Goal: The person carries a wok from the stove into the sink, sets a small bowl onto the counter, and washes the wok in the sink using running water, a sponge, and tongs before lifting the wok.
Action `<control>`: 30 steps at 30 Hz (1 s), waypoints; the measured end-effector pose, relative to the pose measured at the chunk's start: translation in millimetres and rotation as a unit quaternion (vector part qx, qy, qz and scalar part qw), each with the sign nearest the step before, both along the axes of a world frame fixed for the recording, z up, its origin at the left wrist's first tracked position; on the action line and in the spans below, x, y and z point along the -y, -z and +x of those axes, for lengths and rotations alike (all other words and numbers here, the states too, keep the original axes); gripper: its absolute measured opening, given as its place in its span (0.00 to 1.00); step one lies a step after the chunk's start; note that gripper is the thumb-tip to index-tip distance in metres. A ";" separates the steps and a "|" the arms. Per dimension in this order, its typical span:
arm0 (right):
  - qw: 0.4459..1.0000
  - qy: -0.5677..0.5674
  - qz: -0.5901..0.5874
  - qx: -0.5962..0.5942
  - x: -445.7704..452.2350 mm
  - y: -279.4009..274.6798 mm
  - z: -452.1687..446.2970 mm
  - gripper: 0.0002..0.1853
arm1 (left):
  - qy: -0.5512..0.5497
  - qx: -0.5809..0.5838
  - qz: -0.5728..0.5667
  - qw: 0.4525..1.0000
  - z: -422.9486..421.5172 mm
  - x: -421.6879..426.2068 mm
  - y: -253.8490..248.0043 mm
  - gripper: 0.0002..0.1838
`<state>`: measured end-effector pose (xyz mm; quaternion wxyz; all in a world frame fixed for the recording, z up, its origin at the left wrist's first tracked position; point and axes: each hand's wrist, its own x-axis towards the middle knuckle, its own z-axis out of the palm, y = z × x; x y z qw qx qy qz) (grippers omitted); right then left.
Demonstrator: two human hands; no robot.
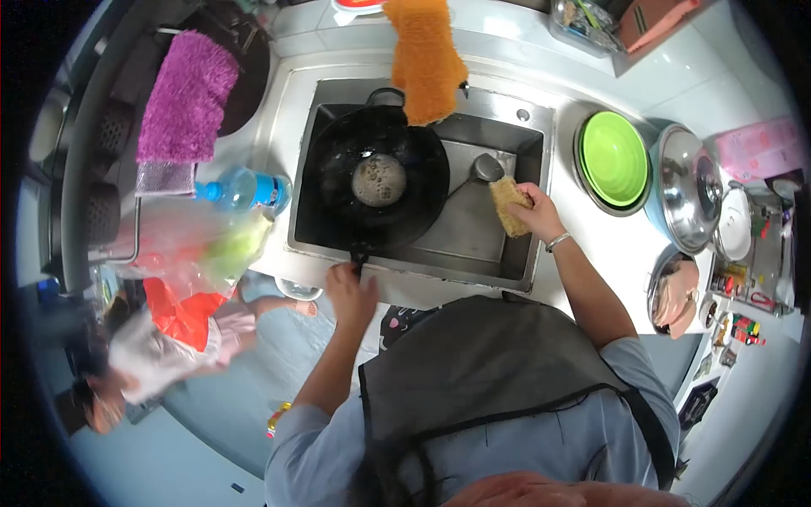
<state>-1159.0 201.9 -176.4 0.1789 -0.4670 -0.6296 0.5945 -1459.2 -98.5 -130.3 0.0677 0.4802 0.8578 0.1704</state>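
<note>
A black wok (329, 160) sits in the left part of the metal sink (541, 245), with a little murky, foamy water (378, 180) at its bottom. My left hand (349, 291) is at the sink's front edge, its fingers closed at the wok's near handle (360, 258). In my right hand (541, 213) is a yellowish loofah sponge (508, 205), held over the right side of the sink. A ladle (486, 168) lies in the sink beside the wok, its handle running toward the wok's rim.
An orange cloth (427, 63) hangs over the sink's back. To the right stand green bowls (614, 159) and a lidded pot (688, 190). A water bottle (245, 189), plastic bags (186, 270) and a purple cloth (187, 97) are left; another person (177, 346) is beyond.
</note>
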 end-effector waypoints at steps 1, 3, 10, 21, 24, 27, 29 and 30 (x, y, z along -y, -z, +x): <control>1.000 0.005 -0.003 -0.005 -0.1 -1.4 0.9 0.19 | -0.044 -0.002 -0.048 0.998 -9.5 15.2 4.3 0.27; 1.000 0.010 -0.006 -0.014 -1.0 -7.8 -1.9 0.18 | -0.109 0.101 -0.183 0.972 -20.0 33.4 4.8 0.25; 0.999 0.014 -0.003 -0.045 0.9 -24.8 -8.0 0.17 | -0.147 0.336 -0.167 0.915 -28.9 46.5 6.5 0.15; 0.992 0.076 0.007 -0.102 -8.6 -65.0 4.5 0.17 | -0.095 0.271 -0.259 0.922 -6.4 62.0 -38.1 0.13; 0.987 0.091 -0.002 -0.130 -12.7 -80.3 11.2 0.17 | -0.050 0.240 -0.270 0.931 5.2 57.0 -55.8 0.15; 0.985 0.108 0.013 -0.137 -11.5 -90.1 15.8 0.17 | -0.022 0.238 -0.277 0.931 13.2 44.8 -57.9 0.17; 0.983 0.114 0.022 -0.140 -9.0 -98.6 17.0 0.18 | -0.001 0.234 -0.273 0.933 23.2 30.1 -51.7 0.17; 0.983 0.115 0.019 -0.143 -6.9 -100.3 18.0 0.18 | -0.001 0.241 -0.274 0.931 29.0 20.8 -47.0 0.17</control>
